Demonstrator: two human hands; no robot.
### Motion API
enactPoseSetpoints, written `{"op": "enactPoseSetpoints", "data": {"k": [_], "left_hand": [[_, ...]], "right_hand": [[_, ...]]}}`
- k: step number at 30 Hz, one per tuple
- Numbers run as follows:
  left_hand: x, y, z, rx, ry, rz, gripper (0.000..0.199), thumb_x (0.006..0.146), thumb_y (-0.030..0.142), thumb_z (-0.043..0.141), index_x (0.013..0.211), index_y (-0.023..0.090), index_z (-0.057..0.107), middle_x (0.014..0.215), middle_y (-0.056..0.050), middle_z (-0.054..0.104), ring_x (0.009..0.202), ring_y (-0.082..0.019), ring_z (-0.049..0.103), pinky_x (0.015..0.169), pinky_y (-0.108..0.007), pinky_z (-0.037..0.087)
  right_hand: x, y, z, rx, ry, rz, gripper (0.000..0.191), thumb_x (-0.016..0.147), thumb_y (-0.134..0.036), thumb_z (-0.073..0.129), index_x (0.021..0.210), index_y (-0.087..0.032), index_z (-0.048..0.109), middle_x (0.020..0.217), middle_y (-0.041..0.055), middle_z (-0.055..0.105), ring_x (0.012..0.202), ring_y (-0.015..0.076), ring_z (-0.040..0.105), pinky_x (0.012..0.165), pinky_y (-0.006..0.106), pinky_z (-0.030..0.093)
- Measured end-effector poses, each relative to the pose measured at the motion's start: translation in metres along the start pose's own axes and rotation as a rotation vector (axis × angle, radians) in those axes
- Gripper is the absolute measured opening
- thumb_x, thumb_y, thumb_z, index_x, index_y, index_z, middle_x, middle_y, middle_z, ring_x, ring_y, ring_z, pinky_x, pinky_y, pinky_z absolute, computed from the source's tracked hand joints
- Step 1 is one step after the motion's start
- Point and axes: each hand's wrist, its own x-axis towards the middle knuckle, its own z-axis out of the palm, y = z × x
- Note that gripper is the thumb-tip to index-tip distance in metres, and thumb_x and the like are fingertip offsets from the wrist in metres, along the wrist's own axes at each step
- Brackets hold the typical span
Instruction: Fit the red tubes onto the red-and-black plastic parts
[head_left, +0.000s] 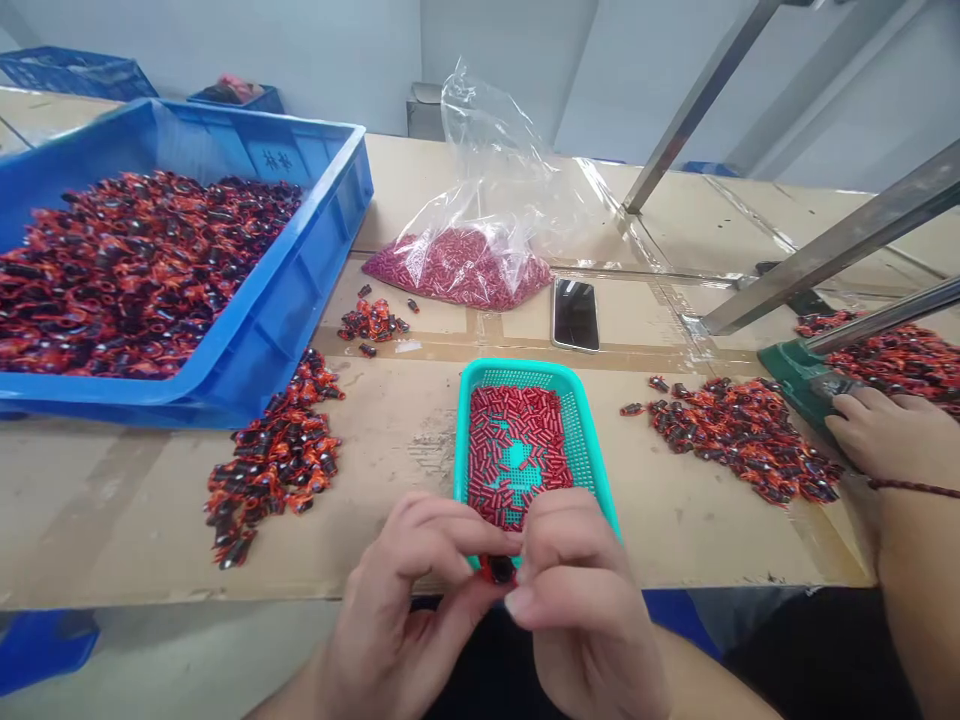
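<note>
Both hands sit close together at the near table edge, fingers narrowed to a pinch. My left hand (401,600) and right hand (581,600) hold a small black-and-red piece (499,570) between the fingertips, partly hidden by them, right at the near end of a teal basket (592,470). Red tubes (514,450) lie loose in the basket, its mesh showing between them. A firm, even pinch, kept low over the basket, gives the best control of something this small. Heaps (270,460) of similar pieces lie on the table (112,520), and a blue crate (322,250) holds more to my left. A co-worker's hand (889,435) rests by a green fixture (795,385).
</note>
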Motion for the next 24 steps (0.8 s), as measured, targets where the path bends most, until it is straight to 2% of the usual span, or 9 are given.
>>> {"op": "enactPoseSetpoints", "data": {"k": [4, 8, 12, 15, 17, 20, 22, 24], "left_hand": [[0.001, 0.001, 0.003, 0.035, -0.013, 0.015, 0.029, 0.096, 0.002, 0.062, 0.09, 0.023, 0.043, 0.102, 0.004, 0.081, 0.089, -0.011, 0.073, 0.083, -0.026, 0.057], [0.003, 0.005, 0.004, 0.07, 0.017, 0.027, 0.033, 0.099, 0.005, 0.062, 0.085, 0.022, 0.038, 0.102, 0.006, 0.082, 0.087, -0.01, 0.074, 0.083, -0.026, 0.058], [0.005, 0.013, 0.005, 0.152, -0.004, 0.021, 0.041, 0.103, 0.012, 0.064, 0.077, 0.021, 0.034, 0.1, 0.009, 0.082, 0.09, -0.009, 0.076, 0.084, -0.025, 0.06], [0.006, 0.018, 0.005, 0.267, -0.026, 0.084, 0.045, 0.105, 0.014, 0.061, 0.073, 0.019, 0.031, 0.098, 0.011, 0.082, 0.09, -0.008, 0.077, 0.085, -0.025, 0.058], [0.007, 0.019, 0.005, 0.349, -0.039, 0.13, 0.042, 0.105, 0.013, 0.061, 0.072, 0.02, 0.036, 0.098, 0.011, 0.082, 0.087, -0.008, 0.078, 0.082, -0.026, 0.057], [0.007, 0.021, 0.003, 0.451, -0.077, 0.157, 0.024, 0.104, 0.013, 0.063, 0.083, 0.024, 0.058, 0.095, 0.008, 0.083, 0.082, -0.011, 0.078, 0.078, -0.028, 0.057], [0.004, 0.021, 0.002, 0.48, -0.104, 0.142, 0.013, 0.103, 0.015, 0.064, 0.101, 0.026, 0.069, 0.095, 0.005, 0.083, 0.08, -0.013, 0.078, 0.079, -0.027, 0.058], [-0.003, 0.021, 0.003, 0.489, -0.091, 0.141, 0.015, 0.104, 0.018, 0.063, 0.112, 0.026, 0.072, 0.095, 0.003, 0.083, 0.077, -0.013, 0.076, 0.079, -0.024, 0.059]], "right_hand": [[-0.004, 0.004, -0.001, -0.012, -0.016, -0.023, 0.019, 0.104, -0.008, 0.051, 0.11, -0.022, 0.063, 0.086, 0.0022, 0.059, 0.08, 0.0167, 0.059, 0.073, 0.031, 0.052], [0.001, 0.002, -0.012, 0.03, -0.108, 0.005, 0.015, 0.107, -0.01, 0.047, 0.108, -0.018, 0.06, 0.092, 0.0037, 0.058, 0.089, 0.0162, 0.057, 0.083, 0.032, 0.053], [-0.001, -0.003, -0.015, 0.202, -0.092, 0.263, 0.008, 0.111, -0.027, 0.047, 0.111, -0.023, 0.054, 0.097, 0.0029, 0.052, 0.095, 0.0162, 0.056, 0.087, 0.031, 0.053], [-0.007, -0.006, -0.013, 0.413, -0.07, 0.454, 0.012, 0.11, -0.039, 0.053, 0.113, -0.028, 0.052, 0.101, 0.0027, 0.052, 0.097, 0.0163, 0.057, 0.087, 0.031, 0.055], [-0.011, -0.008, -0.014, 0.479, -0.088, 0.546, 0.015, 0.107, -0.042, 0.058, 0.113, -0.029, 0.053, 0.102, 0.0025, 0.053, 0.097, 0.016, 0.058, 0.089, 0.03, 0.055], [-0.012, -0.007, -0.02, 0.496, -0.143, 0.65, 0.022, 0.104, -0.044, 0.063, 0.119, -0.029, 0.057, 0.107, 0.0036, 0.061, 0.099, 0.0156, 0.063, 0.09, 0.028, 0.056], [-0.01, -0.005, -0.022, 0.484, -0.202, 0.66, 0.029, 0.103, -0.049, 0.064, 0.122, -0.027, 0.062, 0.108, 0.0054, 0.068, 0.098, 0.0166, 0.067, 0.088, 0.028, 0.057], [-0.008, -0.003, -0.021, 0.472, -0.233, 0.612, 0.037, 0.102, -0.056, 0.062, 0.114, -0.021, 0.069, 0.097, 0.0067, 0.072, 0.088, 0.0175, 0.069, 0.081, 0.027, 0.058]]}}
